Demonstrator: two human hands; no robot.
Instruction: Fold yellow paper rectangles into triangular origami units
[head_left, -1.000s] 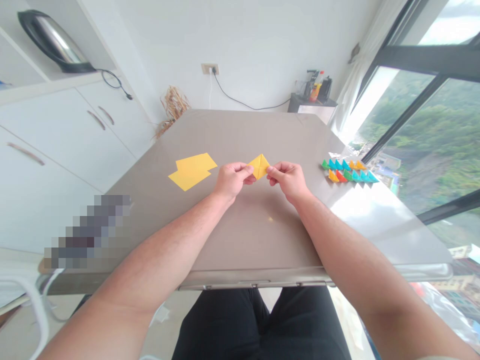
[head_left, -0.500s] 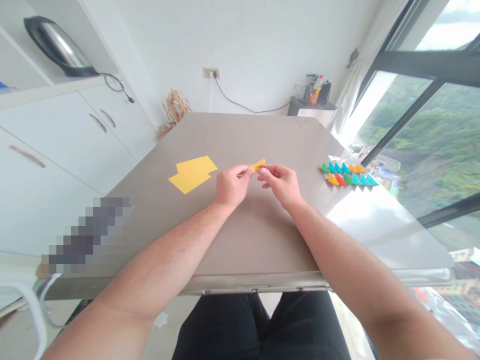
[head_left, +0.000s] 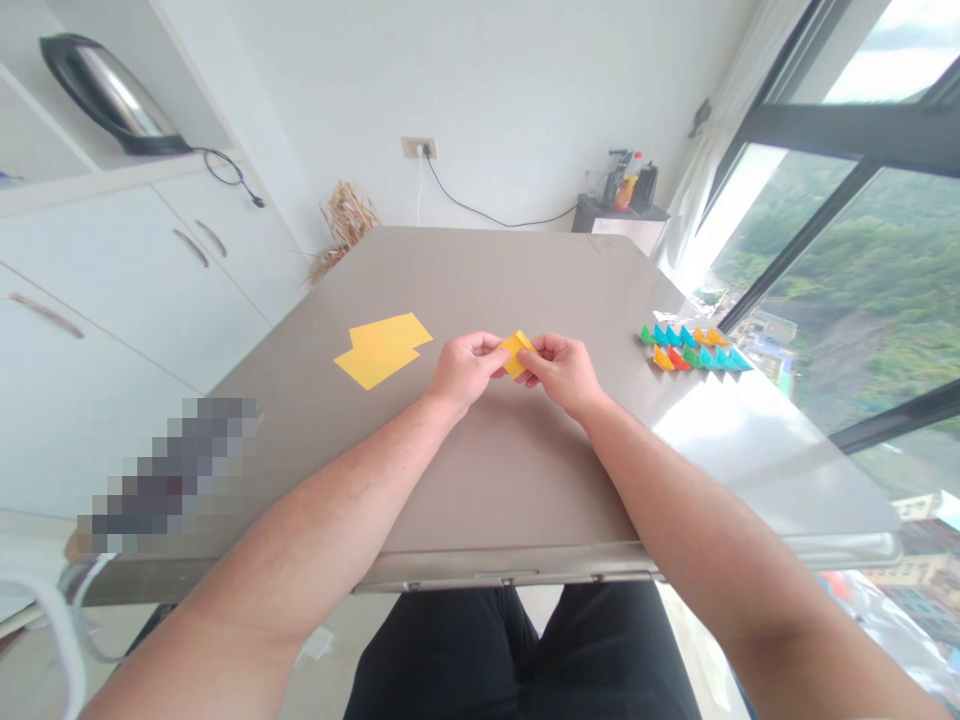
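Observation:
A small folded piece of yellow paper (head_left: 517,346), squarish with one corner pointing away from me, is held above the table between both hands. My left hand (head_left: 466,372) pinches its left side, thumb on top. On the right side, my right hand (head_left: 561,370) grips it with the thumb pressed on its face and the fingers curled behind. Flat yellow sheets (head_left: 381,350) overlap on the table left of my hands. Two rows of small folded paper boats (head_left: 694,348) in green, blue, orange and red stand at the table's right side.
The grey table (head_left: 480,480) spans the view in front of my lap. A blurred-out dark object (head_left: 169,480) lies at its left edge. A window (head_left: 817,250) borders the right side. Beyond the far edge stand a small cabinet (head_left: 619,222) with bottles and some dried stalks (head_left: 349,220).
The folded yellow paper has turned from a narrow, edge-on shape to a squarish face towards me. My right thumb and fingers have closed onto its right side.

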